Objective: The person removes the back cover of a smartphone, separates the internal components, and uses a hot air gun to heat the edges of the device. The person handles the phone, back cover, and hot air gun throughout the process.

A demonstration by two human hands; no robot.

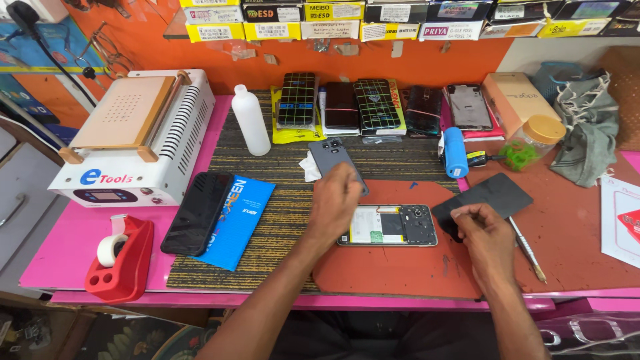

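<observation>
An opened phone lies face down on a red-brown mat, its inner parts showing. My left hand hovers over the phone's left end. Its fingers are closed on the near edge of a grey back cover, which slants away toward the striped mat. To the right, my right hand rests on the mat with its fingers pinched on the near corner of a flat black screen panel.
At the left are a white heating machine, a red tape dispenser and a black screen on a blue packet. A white bottle, several phones, a blue roller, a jar, grey cloth and a thin tool surround the mat.
</observation>
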